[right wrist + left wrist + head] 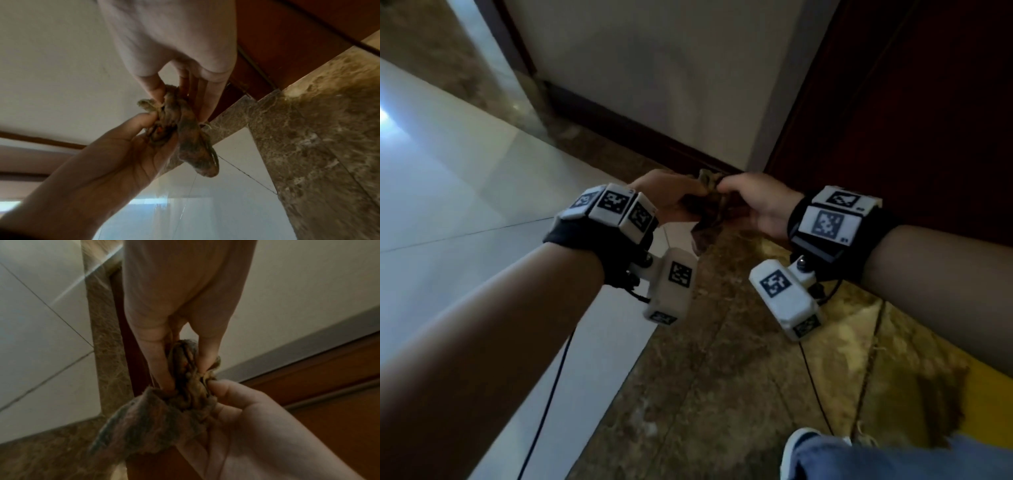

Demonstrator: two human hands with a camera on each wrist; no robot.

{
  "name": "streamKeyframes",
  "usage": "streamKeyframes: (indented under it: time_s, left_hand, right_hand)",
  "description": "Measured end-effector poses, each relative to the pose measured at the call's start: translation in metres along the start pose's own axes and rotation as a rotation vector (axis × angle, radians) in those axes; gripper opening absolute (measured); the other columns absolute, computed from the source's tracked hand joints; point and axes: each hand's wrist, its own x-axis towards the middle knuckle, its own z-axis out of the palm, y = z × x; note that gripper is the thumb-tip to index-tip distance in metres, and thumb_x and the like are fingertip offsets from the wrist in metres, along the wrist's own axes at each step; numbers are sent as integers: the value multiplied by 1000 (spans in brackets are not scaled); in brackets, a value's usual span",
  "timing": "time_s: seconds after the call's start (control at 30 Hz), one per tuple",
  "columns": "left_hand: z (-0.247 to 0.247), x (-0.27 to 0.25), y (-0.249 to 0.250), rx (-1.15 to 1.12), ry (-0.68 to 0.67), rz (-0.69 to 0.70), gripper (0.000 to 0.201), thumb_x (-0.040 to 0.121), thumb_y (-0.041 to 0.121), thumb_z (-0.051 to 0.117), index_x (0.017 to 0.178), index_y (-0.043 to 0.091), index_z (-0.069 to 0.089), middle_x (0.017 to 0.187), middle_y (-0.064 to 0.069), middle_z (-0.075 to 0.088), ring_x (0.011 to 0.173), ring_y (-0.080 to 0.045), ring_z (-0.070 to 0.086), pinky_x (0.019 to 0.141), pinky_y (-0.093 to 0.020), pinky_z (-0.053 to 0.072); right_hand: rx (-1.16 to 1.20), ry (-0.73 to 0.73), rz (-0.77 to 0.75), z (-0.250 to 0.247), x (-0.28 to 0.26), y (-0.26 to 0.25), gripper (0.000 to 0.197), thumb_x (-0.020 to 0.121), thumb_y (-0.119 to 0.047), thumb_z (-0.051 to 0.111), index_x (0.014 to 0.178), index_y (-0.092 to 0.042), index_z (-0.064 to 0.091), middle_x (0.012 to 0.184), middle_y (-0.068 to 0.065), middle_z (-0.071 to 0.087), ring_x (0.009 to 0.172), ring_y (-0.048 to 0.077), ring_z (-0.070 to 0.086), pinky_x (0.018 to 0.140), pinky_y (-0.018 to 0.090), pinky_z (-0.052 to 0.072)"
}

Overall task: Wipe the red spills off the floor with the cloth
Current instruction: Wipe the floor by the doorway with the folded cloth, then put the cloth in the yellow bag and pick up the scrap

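Note:
A dirty, crumpled brownish cloth [709,212] hangs in the air between both hands, above the floor near the wall. My left hand [674,202] pinches its bunched top, with thumb and fingers curled round the folds in the left wrist view [185,369]. My right hand [739,195] grips the same bunch from the other side [180,104]. A loose end of the cloth [156,421] droops below the hands [191,146]. A small orange-red stain [159,129] shows in the folds. No red spill shows on the floor in any view.
White floor tiles [465,192] lie to the left, and a brown marble strip [705,377] runs under the hands. A pale wall [654,68] with dark skirting is ahead, a dark wooden door [911,120] to the right. My shoe [799,445] and jeans leg are at bottom right.

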Motion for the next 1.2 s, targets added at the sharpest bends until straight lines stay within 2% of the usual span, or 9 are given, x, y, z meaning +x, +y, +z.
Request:
streamKeyframes:
  time_s: [0.1, 0.23, 0.3, 0.47, 0.63, 0.77, 0.9, 1.0, 1.2]
  left_hand:
    - [22, -1, 11, 145, -15, 19, 34, 92, 4, 53, 125, -4, 53, 131, -22, 56, 117, -32, 58, 89, -36, 53]
    - [58, 8, 8, 274, -116, -49, 39, 94, 16, 53, 128, -3, 51, 113, -16, 64, 97, -24, 63, 89, -34, 52]
    - [75, 12, 1, 331, -170, -130, 43, 93, 23, 56, 128, 0, 53, 119, -15, 63, 109, -26, 62, 100, -40, 48]
    - [121, 20, -18, 397, -227, -153, 24, 84, 18, 65, 104, 4, 64, 97, -14, 68, 80, -24, 67, 70, -34, 58]
    - [162, 20, -30, 515, -293, -155, 17, 80, 16, 68, 93, 7, 66, 94, -17, 68, 90, -29, 68, 88, -42, 54]
    - [195, 21, -43, 547, -302, -148, 15, 69, 18, 71, 78, 6, 66, 86, -20, 67, 78, -31, 68, 84, -46, 56]
    - [235, 18, -55, 547, -385, -154, 11, 77, 16, 68, 83, 6, 67, 89, -15, 70, 84, -29, 69, 85, -44, 56]
    - [267, 12, -64, 491, -452, -178, 6, 83, 15, 66, 83, 10, 63, 83, -8, 67, 84, -23, 66, 70, -37, 56]
    - [306, 1, -61, 515, -509, -89, 13, 82, 12, 65, 92, 5, 59, 103, -15, 64, 99, -26, 65, 65, -34, 56]
  right_hand:
    - [84, 35, 39, -19, -10, 1, 13, 91, -15, 51, 81, -11, 58, 76, 7, 61, 64, 19, 60, 64, 32, 55]
    - [79, 90, 84, -56, -21, 16, 15, 91, -20, 52, 85, -12, 62, 80, 6, 63, 68, 20, 62, 67, 32, 53]
    - [48, 145, 114, -72, -27, 27, 14, 91, -20, 52, 83, -13, 61, 81, 6, 63, 69, 21, 61, 68, 33, 52]
    - [31, 256, 184, -106, -44, 63, 19, 93, -22, 50, 77, -14, 56, 76, 7, 61, 67, 23, 60, 65, 33, 51]
    - [45, 287, 224, -136, -63, 88, 19, 95, -28, 49, 85, -14, 57, 78, 7, 60, 70, 22, 60, 68, 34, 52]
    - [74, 324, 238, -159, -79, 101, 18, 93, -28, 50, 89, -13, 59, 88, 10, 63, 80, 25, 63, 78, 39, 55]
    - [146, 412, 246, -186, -103, 120, 22, 95, -31, 46, 97, -13, 59, 95, 11, 64, 81, 26, 63, 71, 35, 54]
    - [204, 477, 287, -209, -125, 135, 32, 96, -38, 40, 98, -12, 58, 95, 12, 64, 76, 24, 62, 59, 29, 51]
    - [260, 425, 399, -259, -141, 147, 42, 100, -38, 32, 103, -3, 55, 101, 17, 64, 90, 29, 62, 77, 38, 51]
